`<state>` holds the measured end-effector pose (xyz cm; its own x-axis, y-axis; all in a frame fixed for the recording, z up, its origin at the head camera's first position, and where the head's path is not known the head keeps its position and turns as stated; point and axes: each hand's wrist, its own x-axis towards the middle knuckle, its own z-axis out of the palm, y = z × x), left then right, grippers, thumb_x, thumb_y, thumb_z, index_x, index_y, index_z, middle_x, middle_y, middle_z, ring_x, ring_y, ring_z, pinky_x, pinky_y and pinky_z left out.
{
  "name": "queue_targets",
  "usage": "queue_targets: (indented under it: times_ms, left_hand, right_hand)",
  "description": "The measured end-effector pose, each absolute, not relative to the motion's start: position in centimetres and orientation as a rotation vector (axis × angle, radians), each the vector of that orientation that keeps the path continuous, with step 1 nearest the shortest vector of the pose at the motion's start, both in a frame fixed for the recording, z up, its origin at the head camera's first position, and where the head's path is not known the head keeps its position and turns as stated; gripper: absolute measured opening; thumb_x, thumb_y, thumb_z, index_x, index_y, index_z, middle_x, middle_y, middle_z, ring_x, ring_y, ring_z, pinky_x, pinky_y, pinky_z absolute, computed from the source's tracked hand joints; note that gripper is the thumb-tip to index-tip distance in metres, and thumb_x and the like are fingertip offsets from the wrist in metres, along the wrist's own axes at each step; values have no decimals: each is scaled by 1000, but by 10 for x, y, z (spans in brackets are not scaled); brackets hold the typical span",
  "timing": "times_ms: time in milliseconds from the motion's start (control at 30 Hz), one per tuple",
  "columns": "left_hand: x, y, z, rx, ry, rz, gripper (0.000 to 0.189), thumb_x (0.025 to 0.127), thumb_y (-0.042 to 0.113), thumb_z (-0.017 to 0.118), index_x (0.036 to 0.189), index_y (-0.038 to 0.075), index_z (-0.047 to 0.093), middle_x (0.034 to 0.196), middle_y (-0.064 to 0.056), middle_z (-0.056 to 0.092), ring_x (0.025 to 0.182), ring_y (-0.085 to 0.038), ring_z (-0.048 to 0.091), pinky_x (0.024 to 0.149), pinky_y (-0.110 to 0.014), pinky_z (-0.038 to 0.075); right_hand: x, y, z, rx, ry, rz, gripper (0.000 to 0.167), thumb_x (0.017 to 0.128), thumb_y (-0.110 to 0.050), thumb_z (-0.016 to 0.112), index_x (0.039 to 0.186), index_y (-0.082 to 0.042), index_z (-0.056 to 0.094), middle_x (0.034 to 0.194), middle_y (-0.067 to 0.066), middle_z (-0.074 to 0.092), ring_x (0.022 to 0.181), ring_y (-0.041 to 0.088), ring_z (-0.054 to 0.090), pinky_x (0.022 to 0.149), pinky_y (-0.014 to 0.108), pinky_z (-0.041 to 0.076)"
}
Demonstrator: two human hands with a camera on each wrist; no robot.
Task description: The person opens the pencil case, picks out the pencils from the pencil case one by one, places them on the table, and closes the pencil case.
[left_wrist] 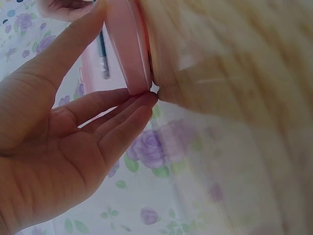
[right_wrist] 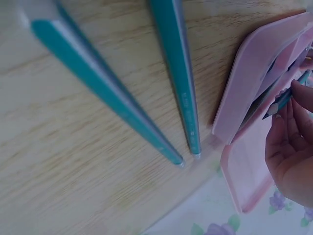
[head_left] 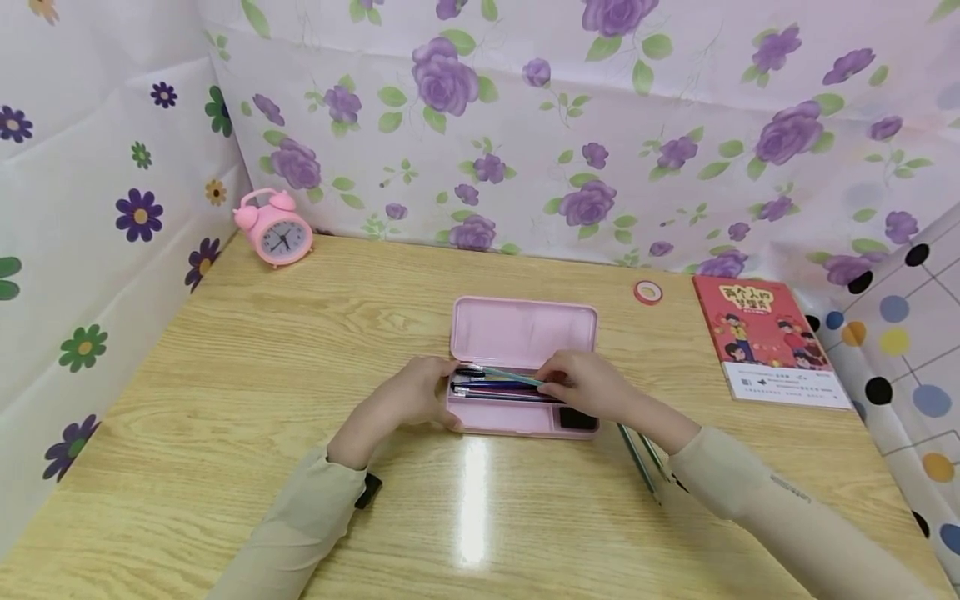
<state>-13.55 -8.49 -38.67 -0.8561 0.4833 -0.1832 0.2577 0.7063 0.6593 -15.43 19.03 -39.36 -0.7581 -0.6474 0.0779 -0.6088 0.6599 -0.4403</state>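
A pink pencil case (head_left: 525,329) lies on the table with its lid raised. My left hand (head_left: 405,393) grips its left end, thumb at the front edge and fingers toward the back corner. Between thumb and fingers my right hand (head_left: 588,383) pinches a teal pencil (head_left: 506,374), held above the tray. In the right wrist view the sharpened tip (right_wrist: 270,112) points out of the fingers. Several pens and pencils (head_left: 495,395) lie lengthwise in the case. A small black block (head_left: 577,418) sits in its front right corner.
Teal pencils (head_left: 637,462) lie on the table under the right forearm. A red book (head_left: 768,333) and a roll of tape (head_left: 648,292) are on the right. A pink alarm clock (head_left: 279,233) stands at the back left. Floral cloth hangs behind.
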Motion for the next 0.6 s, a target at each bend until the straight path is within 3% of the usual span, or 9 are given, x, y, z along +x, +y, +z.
queue_targets:
  times_ms: [333,600]
  left_hand:
    - [-137,-83,-390,605,2574,916,82,59,19,88,130,-2,52,125,-16,58,119,-29,50,105,-42,37]
    - [-135,-83,-387,546,2552,909,93,60,20,87,136,-7,41,135,-21,49,126,-33,44,109,-44,33]
  right_hand:
    - [-133,234,-381,-863,2869,-707,10,85,-15,68,94,-11,71,80,-7,63,72,6,56,57,23,47]
    - [-115,277,-381,-683,2913,-737,12,86,-18,68,96,-12,71,82,-7,65,73,6,57,59,24,49]
